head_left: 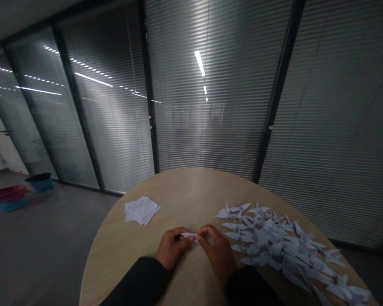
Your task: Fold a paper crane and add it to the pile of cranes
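Note:
A small folded piece of white paper [188, 234] is pinched between both my hands, just above the near middle of the table. My left hand [174, 247] grips its left part between thumb and fingers. From the other side, my right hand [216, 250] closes thumb and forefinger on its right end. The fingers hide much of the folds. To the right of my right hand spreads a large group of folded paper cranes [274, 242]. A loose stack of paper sheets [142, 210], the top one with printed lines, lies left of my left hand.
The round wooden table [191, 182] has its far edge near a glass partition with blinds [210, 127]. On the floor at left stand a bin with a red liner [7, 195] and a blue bin with a black liner [40, 182].

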Action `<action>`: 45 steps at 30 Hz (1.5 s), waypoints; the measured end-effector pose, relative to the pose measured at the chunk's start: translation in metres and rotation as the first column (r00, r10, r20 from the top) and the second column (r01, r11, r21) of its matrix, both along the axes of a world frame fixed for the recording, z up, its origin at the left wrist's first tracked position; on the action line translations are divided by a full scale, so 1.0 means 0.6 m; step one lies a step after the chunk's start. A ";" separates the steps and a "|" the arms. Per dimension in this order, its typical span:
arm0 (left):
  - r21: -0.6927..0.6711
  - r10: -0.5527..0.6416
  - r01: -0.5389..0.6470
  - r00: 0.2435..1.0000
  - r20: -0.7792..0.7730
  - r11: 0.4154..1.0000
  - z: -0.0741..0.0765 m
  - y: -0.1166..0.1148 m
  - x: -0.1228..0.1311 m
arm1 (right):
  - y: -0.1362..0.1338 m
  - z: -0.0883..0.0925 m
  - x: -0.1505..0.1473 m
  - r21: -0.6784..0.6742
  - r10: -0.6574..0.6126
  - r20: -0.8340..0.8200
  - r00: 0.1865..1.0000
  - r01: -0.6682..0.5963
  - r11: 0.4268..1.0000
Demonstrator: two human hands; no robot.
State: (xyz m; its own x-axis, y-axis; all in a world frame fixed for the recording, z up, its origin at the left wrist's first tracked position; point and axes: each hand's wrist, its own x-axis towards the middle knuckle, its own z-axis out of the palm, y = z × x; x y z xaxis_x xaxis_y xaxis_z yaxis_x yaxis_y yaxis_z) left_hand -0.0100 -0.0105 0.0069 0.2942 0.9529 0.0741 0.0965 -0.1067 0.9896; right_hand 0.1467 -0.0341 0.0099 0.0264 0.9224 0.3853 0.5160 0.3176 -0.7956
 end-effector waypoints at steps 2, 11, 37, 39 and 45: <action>-0.061 -0.014 0.019 0.997 0.074 0.998 0.004 -0.003 0.002 | 0.000 -0.001 0.000 0.007 -0.006 0.013 1.000 0.005 1.000; -0.245 -0.002 0.064 0.970 0.245 0.967 0.012 -0.008 0.011 | 0.005 -0.016 0.001 0.175 -0.033 0.178 0.983 0.001 0.985; -0.425 0.106 0.062 0.927 0.361 0.903 0.026 -0.005 0.002 | 0.005 -0.002 0.022 0.474 0.089 0.475 0.875 -0.340 0.812; -0.400 0.098 0.063 0.925 0.367 0.914 0.025 -0.004 0.001 | 0.004 -0.002 0.019 0.485 0.083 0.482 0.872 -0.345 0.804; -0.241 0.075 -0.001 0.952 0.295 0.970 0.028 -0.003 -0.001 | 0.001 -0.001 0.007 0.255 0.055 0.219 0.974 -0.112 0.961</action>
